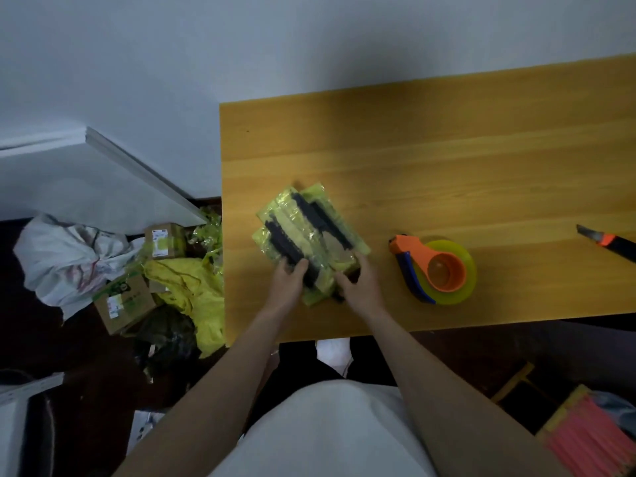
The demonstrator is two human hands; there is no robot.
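Observation:
A parcel [311, 232] wrapped in yellow-green tape with black strips lies near the left front corner of the wooden table [430, 160]. My left hand [287, 282] grips its near left edge, fingers curled over the top. On the near right edge my right hand [359, 284] holds it, fingers wrapped round the side. Both forearms reach in from the bottom of the view.
An orange and blue tape dispenser with a yellow roll [437, 270] stands right of the parcel. A utility knife [607, 241] lies at the table's right edge. On the floor to the left are cardboard boxes [124, 301], a white bag [65, 259] and yellow wrapping [192, 284].

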